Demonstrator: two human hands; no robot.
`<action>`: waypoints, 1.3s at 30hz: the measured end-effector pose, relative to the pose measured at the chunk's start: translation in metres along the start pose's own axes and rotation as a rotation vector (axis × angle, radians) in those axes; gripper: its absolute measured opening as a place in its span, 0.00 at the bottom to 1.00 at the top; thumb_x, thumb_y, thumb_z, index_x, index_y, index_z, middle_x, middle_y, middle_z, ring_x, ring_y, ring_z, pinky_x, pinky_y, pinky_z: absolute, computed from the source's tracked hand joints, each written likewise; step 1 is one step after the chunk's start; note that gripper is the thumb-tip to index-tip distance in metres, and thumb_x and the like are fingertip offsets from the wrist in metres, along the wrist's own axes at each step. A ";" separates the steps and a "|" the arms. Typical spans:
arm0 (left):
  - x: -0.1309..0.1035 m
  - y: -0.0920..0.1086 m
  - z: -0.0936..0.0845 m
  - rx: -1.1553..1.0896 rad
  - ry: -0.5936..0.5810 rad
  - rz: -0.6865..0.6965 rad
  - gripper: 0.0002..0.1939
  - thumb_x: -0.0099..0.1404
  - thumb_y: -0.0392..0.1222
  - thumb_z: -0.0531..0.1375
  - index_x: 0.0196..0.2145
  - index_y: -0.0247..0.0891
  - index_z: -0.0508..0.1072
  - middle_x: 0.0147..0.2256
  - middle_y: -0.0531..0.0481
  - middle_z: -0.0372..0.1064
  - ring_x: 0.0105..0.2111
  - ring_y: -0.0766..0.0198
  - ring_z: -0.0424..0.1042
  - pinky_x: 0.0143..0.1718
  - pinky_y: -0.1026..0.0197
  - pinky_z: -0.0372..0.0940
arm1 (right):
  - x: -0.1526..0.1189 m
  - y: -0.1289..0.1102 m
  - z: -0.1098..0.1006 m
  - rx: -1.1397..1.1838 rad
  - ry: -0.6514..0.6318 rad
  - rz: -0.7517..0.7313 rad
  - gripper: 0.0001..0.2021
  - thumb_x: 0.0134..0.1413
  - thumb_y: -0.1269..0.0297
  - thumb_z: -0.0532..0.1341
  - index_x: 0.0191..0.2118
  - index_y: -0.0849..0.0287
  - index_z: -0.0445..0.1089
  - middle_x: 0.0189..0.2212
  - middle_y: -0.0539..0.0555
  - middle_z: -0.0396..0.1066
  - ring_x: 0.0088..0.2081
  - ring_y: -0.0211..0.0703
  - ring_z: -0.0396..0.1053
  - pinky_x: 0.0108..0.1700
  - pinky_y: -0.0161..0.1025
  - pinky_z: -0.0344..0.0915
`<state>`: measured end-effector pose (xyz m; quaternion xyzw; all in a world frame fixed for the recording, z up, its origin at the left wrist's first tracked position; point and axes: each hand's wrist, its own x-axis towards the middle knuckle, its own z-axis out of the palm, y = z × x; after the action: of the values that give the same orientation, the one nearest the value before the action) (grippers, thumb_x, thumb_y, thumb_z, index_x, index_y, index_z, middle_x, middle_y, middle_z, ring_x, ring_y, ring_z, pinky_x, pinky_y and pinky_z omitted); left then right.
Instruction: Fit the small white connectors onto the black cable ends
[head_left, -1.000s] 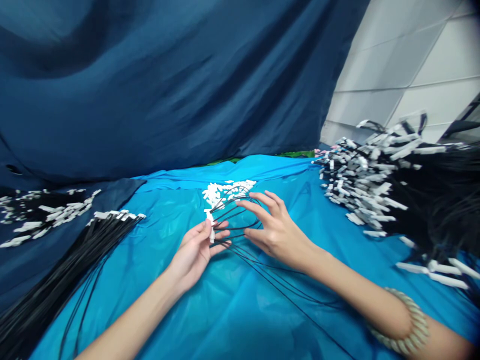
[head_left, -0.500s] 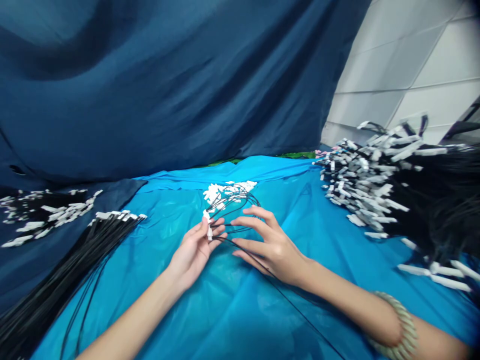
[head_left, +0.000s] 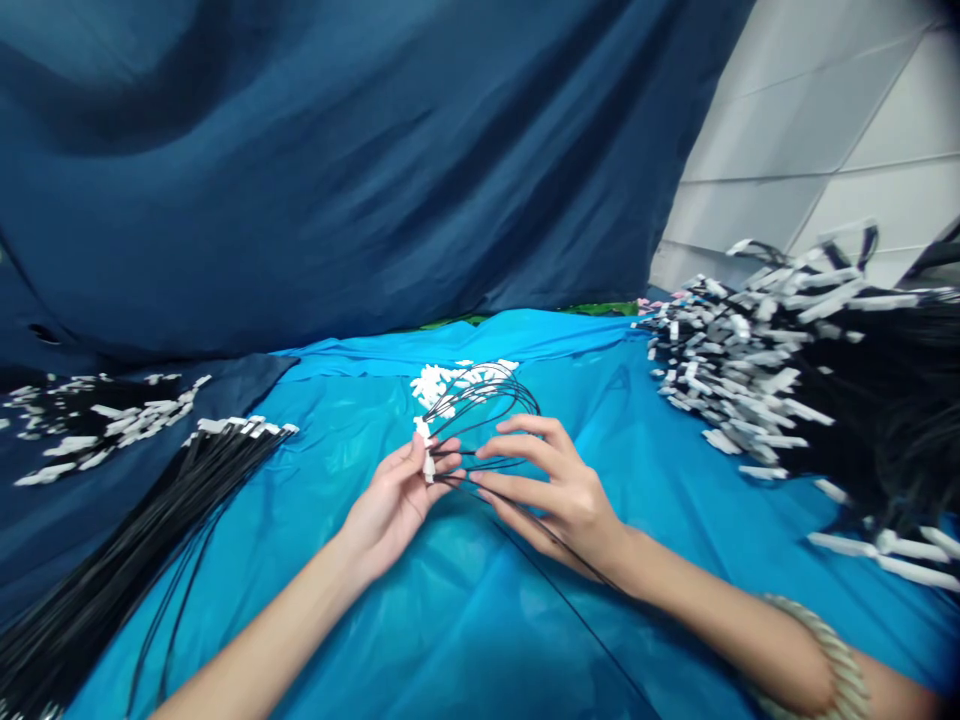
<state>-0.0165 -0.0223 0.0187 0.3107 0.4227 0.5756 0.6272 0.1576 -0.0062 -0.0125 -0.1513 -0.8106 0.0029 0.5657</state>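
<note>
My left hand (head_left: 397, 500) is closed on a small row of white connectors (head_left: 429, 465), pinched between thumb and fingers. Thin black cables (head_left: 491, 382) leave these connectors and arch to the right in loose loops. Opposite it, my right hand (head_left: 566, 500) has its thumb and index finger close together on a black cable, while its other fingers are spread beside the loops. Part of the cable is hidden behind the fingers. Just beyond both hands lies a pile of white connectors (head_left: 433, 384) on the blue sheet (head_left: 360, 620).
At left lies a bundle of black cables (head_left: 150, 530) with white ends; another white-ended group (head_left: 112, 425) rests on dark cloth. A large heap of white-tipped cables (head_left: 750, 380) fills the right side. A dark blue curtain (head_left: 337, 170) hangs behind.
The right hand has shifted slightly right, and a cable now runs over its back. Left hand keeps its hold on the connectors. The whole view has moved a little.
</note>
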 end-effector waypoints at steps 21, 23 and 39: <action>0.000 0.000 -0.002 -0.041 0.005 -0.008 0.09 0.60 0.36 0.52 0.27 0.30 0.70 0.31 0.46 0.71 0.26 0.68 0.71 0.29 0.66 0.68 | -0.003 0.000 0.002 0.139 -0.108 -0.136 0.14 0.47 0.78 0.58 0.42 0.66 0.65 0.42 0.52 0.67 0.48 0.40 0.58 0.49 0.41 0.60; 0.000 0.000 -0.002 -0.043 0.000 -0.008 0.09 0.60 0.35 0.52 0.27 0.30 0.70 0.31 0.46 0.71 0.27 0.68 0.71 0.29 0.66 0.68 | -0.001 -0.001 0.000 0.158 -0.163 -0.137 0.15 0.48 0.78 0.57 0.44 0.66 0.64 0.43 0.52 0.67 0.50 0.39 0.57 0.50 0.41 0.59; -0.001 -0.001 0.000 0.026 0.011 -0.007 0.07 0.59 0.35 0.53 0.28 0.30 0.69 0.31 0.44 0.70 0.27 0.67 0.70 0.31 0.64 0.68 | 0.015 0.001 -0.017 0.762 0.211 0.571 0.08 0.52 0.70 0.56 0.39 0.59 0.69 0.36 0.54 0.69 0.39 0.41 0.67 0.43 0.43 0.66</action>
<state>-0.0155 -0.0230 0.0179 0.3142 0.4345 0.5696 0.6229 0.1688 -0.0044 0.0073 -0.1492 -0.6160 0.4392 0.6367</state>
